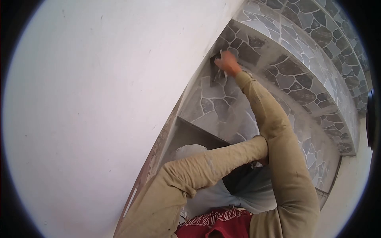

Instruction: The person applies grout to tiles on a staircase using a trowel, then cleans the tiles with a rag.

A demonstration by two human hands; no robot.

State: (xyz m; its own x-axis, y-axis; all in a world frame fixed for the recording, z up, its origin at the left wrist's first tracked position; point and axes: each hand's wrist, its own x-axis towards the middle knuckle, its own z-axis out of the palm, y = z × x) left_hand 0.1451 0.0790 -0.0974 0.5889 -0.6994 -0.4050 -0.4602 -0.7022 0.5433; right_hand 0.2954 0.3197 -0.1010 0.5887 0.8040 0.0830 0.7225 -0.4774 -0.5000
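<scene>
My right hand [228, 63] reaches far forward, its fingers wrapped round a flat trowel [215, 73]. The trowel's dark blade lies against the stone-patterned surface [214, 105], close to the white wall. Most of the trowel's handle is hidden by the hand. My left arm crosses in front of my body, its cuff just under my right elbow. Only a sliver of my left hand [263, 161] shows below that sleeve; its fingers are hidden.
A large white wall [99, 99] fills the left side. Curved steps [305, 39] with grey stone shapes and pale joints rise at the upper right. A dark-edged grey slab [194, 133] lies near my legs. Dusty grey smears cover parts of the step.
</scene>
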